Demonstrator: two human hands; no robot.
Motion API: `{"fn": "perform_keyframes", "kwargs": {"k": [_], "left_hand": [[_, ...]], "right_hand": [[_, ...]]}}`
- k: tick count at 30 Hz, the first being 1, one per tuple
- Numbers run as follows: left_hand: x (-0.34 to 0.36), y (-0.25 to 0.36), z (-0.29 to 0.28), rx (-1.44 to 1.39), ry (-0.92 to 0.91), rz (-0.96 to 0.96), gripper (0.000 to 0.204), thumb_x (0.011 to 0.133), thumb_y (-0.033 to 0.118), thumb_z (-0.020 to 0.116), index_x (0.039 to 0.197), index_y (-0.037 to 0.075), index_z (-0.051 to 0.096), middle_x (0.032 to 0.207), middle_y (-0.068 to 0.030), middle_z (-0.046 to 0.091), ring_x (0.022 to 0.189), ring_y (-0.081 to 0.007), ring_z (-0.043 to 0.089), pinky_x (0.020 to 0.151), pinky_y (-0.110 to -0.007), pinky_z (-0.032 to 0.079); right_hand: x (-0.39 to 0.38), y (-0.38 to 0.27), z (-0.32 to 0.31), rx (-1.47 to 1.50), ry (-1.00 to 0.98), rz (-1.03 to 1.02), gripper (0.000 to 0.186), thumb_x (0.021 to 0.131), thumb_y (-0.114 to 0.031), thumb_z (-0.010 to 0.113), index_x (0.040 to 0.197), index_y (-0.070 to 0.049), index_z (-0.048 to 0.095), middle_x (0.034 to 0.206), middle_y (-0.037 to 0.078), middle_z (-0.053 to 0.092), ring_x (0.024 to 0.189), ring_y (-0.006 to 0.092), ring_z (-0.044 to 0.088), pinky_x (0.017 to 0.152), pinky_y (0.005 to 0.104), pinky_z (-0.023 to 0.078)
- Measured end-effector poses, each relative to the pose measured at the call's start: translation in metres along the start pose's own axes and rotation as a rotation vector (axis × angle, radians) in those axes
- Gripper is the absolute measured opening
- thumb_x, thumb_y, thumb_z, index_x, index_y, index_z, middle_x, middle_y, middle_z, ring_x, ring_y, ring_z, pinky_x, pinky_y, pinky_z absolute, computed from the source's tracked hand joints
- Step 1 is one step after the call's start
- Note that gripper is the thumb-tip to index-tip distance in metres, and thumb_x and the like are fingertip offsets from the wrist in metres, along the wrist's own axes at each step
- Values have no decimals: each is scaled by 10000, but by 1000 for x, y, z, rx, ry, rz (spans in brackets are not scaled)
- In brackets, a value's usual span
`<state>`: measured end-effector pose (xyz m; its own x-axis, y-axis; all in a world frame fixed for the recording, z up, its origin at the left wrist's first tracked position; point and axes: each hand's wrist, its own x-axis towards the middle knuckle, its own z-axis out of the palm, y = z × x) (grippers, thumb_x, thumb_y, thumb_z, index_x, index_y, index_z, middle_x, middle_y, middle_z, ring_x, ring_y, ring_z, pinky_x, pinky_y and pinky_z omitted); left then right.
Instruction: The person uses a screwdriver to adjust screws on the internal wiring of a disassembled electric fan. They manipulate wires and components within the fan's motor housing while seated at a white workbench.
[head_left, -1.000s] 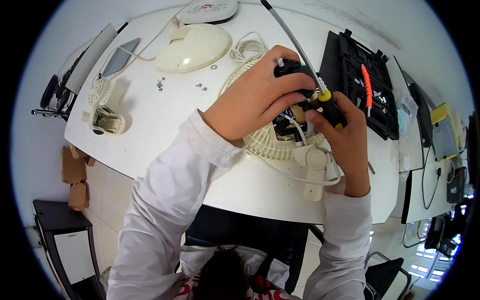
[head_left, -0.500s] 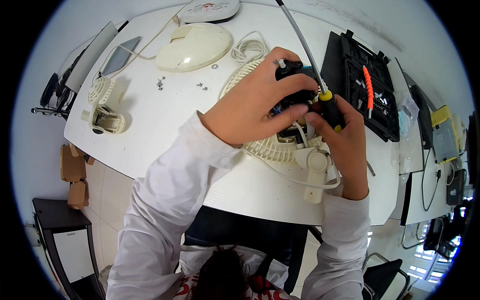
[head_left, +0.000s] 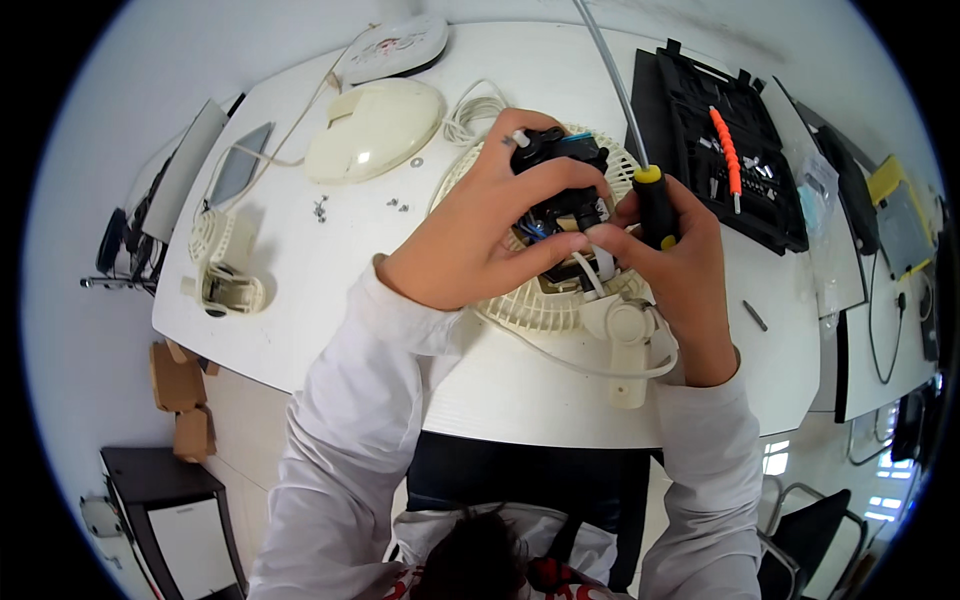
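Head view: the left hand (head_left: 485,220) is curling around a black motor assembly (head_left: 560,155), its fingers over the far side and its thumb lying along the near side. The motor assembly is sitting over a cream round grille (head_left: 530,308), near the middle of the white table (head_left: 520,400). The right hand (head_left: 695,265) is keeping a screwdriver (head_left: 655,205) tucked against it, black-and-yellow handle inside the bent fingers, shaft pointing away from the person. Its thumb and forefinger are closing in near the assembly's lower end, close to the left thumb tip; cannot tell whether they are pinching anything small. A cream neck piece (head_left: 628,345) is projecting toward the person below the hands, a pale cable (head_left: 575,367) looping by it. Loose screws (head_left: 320,208) and an oval cream cover (head_left: 375,130) are lying leftward; an open black tool case (head_left: 735,150) is resting rightward.
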<state>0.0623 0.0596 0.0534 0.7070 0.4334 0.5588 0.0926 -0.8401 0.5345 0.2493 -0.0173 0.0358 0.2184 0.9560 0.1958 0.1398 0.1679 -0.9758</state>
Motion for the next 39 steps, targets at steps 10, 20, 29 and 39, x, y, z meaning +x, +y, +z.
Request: {"fn": "perform_keyframes", "kwargs": {"k": [10,20,29,39], "left_hand": [[12,6,-12,-30,-136,-60,322,714,60,760,1017,121,665,1227,-137,451,1173,-287,441,971,-389,384],[15,5,-17,11,-172,-36,259,748,71,705,990,115,623,1158,-153,424,1111,-310,429,949,-381,369],[16,7,-16,6,-209,-59,230,721,45,676,936,96,613,1175,-157,409,1164,-297,391,957,-381,355],[18,7,-16,-32,-251,-64,226,686,16,660,897,82,615,1215,-165,409,1216,-289,362,1001,-386,306]], "right_hand": [[3,9,-1,100,-36,-1,332,674,-153,845,847,-6,602,720,13,607,674,76,572,629,224,469],[-1,6,-9,168,-154,26,235,754,-96,760,906,17,621,796,37,652,733,83,605,713,223,488],[-4,10,-4,100,-138,-15,270,759,-134,763,927,13,610,814,38,653,761,83,602,732,229,484],[-5,10,-5,122,-147,12,267,760,-126,760,934,10,610,815,30,636,758,82,587,734,232,483]]}}
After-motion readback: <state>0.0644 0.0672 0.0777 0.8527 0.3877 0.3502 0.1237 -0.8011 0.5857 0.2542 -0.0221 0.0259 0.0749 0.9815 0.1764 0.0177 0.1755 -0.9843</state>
